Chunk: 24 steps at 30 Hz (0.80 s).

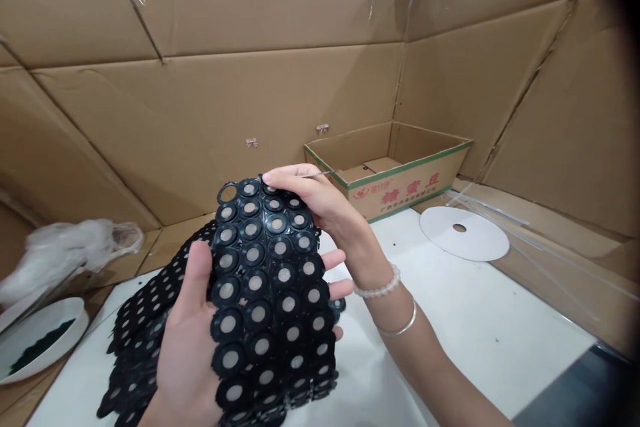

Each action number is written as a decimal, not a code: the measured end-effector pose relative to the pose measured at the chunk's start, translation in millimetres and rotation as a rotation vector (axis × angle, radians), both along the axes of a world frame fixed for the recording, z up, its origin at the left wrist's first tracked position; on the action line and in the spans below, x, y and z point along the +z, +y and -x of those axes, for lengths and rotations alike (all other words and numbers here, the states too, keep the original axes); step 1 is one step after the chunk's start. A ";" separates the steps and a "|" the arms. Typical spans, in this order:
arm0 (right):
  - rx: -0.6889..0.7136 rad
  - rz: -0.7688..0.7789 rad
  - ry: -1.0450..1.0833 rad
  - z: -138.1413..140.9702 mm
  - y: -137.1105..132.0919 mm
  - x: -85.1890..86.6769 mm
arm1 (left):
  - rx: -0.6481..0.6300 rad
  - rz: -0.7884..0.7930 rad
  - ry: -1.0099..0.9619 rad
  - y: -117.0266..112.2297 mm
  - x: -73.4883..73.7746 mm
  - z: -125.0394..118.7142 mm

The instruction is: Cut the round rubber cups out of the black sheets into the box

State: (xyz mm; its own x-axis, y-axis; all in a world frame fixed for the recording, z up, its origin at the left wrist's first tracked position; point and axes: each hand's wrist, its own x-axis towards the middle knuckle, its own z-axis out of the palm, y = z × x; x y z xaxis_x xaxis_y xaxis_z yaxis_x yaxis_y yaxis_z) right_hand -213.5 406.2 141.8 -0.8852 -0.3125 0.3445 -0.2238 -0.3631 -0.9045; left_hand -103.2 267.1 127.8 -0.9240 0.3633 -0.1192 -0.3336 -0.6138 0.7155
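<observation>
My left hand (pixel 187 340) grips a sheet of black rubber discs with pale grey round centres (pixel 267 280), its thumb along the left edge and its fingers behind. The sheet is tilted up toward me, and its top left ring has an open hole. At the top edge, my right hand (pixel 313 193) pinches the sheet near a disc, while its other fingers show past the right side. From behind that hand a thin, pointed tool (pixel 317 175) sticks out; its kind is unclear. More such black sheets (pixel 145 313) lie stacked to the left, partly behind my left hand.
An open cardboard box (pixel 400 180) with green edges stands at the back right. A white disc with a centre hole (pixel 465 233) lies on the white table (pixel 390 347). At left are a white bowl (pixel 75 340) with dark bits and a clear plastic bag (pixel 75 247). Cardboard walls (pixel 225 100) surround the table.
</observation>
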 end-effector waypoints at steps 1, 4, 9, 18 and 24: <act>0.039 0.023 -0.005 0.4 0.4 -0.3 | -0.017 -0.026 -0.007 0.3 -0.1 0.4; 0.075 0.043 0.003 1.1 2.4 -0.2 | -0.154 -0.091 -0.025 -2.8 -1.2 3.8; -0.035 0.026 0.024 4.8 7.9 0.1 | -0.393 -0.093 -0.118 -1.8 -6.5 10.3; -0.295 -0.217 0.274 44.8 24.1 -17.2 | -0.452 -0.044 -0.310 -3.4 -68.9 16.4; -0.233 -0.558 0.323 69.0 20.5 -28.3 | -0.413 -0.018 -0.441 -20.5 -113.1 11.0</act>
State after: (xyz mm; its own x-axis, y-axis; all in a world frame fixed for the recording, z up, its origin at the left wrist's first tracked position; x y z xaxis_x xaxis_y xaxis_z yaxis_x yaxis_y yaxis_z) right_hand -282.5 426.6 113.5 -0.8310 -0.3342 0.4447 -0.5292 0.2284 -0.8172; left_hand -114.2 246.5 14.7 -0.5706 0.6874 -0.4494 -0.8100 -0.3809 0.4459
